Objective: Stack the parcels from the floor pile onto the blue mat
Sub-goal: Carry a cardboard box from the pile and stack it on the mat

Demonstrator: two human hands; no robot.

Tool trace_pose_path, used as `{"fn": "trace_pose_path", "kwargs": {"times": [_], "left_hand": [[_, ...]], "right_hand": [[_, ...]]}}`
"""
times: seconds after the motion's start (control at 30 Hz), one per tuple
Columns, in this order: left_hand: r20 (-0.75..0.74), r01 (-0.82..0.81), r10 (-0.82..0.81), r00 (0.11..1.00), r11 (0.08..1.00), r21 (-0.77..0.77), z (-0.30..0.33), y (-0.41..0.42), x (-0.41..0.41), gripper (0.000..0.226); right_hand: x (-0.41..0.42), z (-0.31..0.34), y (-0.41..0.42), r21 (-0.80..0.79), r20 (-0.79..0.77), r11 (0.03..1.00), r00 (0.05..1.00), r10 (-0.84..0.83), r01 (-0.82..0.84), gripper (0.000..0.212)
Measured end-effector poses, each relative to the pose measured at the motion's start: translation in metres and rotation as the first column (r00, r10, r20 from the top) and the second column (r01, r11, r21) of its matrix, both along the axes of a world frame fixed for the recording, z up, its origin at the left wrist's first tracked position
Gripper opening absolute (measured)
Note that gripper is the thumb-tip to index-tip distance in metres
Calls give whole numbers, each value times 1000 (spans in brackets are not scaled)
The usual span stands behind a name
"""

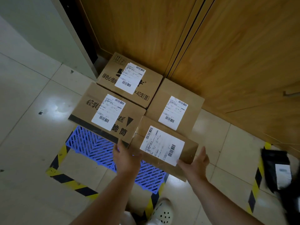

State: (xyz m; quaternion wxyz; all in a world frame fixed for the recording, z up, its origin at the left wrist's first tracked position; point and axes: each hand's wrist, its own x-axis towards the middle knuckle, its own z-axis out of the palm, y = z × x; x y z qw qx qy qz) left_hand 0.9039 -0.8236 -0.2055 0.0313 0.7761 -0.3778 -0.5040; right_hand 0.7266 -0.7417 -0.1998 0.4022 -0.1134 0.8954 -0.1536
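Note:
A cardboard parcel (164, 143) with a white shipping label hangs over the blue mat (94, 146), carried between my two hands. My left hand (125, 157) presses flat against its left side. My right hand (197, 161) presses flat against its right side, fingers straight. Three more labelled cardboard parcels stand on the mat toward the wall: one at the front left (107, 111), one at the back (129, 78) and one at the right (175, 108). The carried parcel hides the mat's right part.
Yellow-and-black hazard tape (65, 177) frames the mat on the pale tiled floor. A black plastic parcel (279, 169) with a white label lies at the right. Wooden doors (211, 46) rise behind the boxes. My white clog (164, 211) shows at the bottom.

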Motion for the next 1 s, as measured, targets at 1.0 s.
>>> {"fn": "trace_pose_path", "kwargs": {"times": [1.0], "left_hand": [[72, 646, -645, 761, 743, -172, -22, -88, 67, 59]], "right_hand": [[57, -4, -26, 107, -383, 982, 905, 187, -158, 92]]}}
